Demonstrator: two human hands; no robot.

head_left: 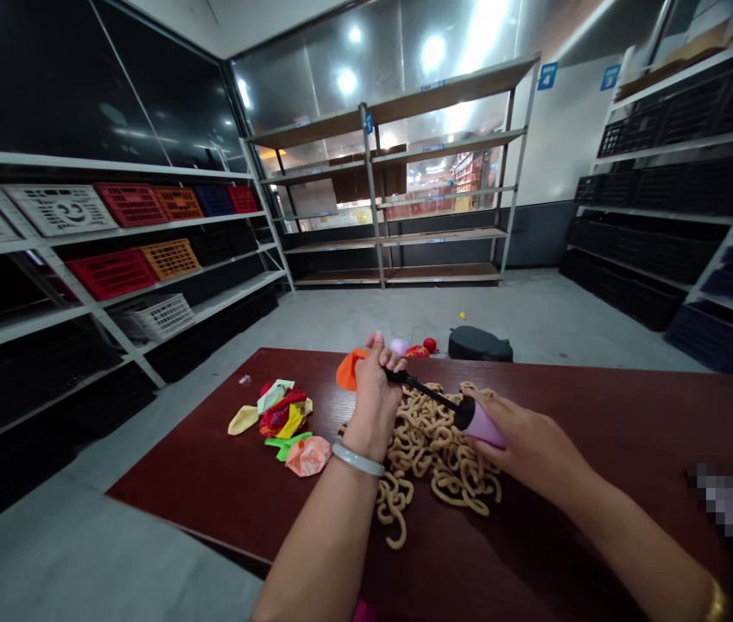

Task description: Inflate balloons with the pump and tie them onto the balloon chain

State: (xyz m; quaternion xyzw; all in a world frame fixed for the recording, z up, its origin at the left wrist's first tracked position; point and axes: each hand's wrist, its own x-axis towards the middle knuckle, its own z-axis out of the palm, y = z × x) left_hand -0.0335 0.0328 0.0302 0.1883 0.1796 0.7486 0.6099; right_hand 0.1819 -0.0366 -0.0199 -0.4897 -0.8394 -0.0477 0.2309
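My left hand [375,393] is closed around the neck of an orange balloon [347,369], pinching it onto the black nozzle of a hand pump. The pump [479,421] has a purple body, and my right hand [525,445] is wrapped around it. Both hands hover over a tangled pile of tan chain links [440,453] on the dark red table [631,423]. A pale bangle sits on my left wrist.
A heap of flat balloons in several colours [283,419] lies left of the chain. Past the table's far edge, a black bag [479,344] and red and purple balloons [423,347] lie on the floor. Shelves with crates line the left wall and the right.
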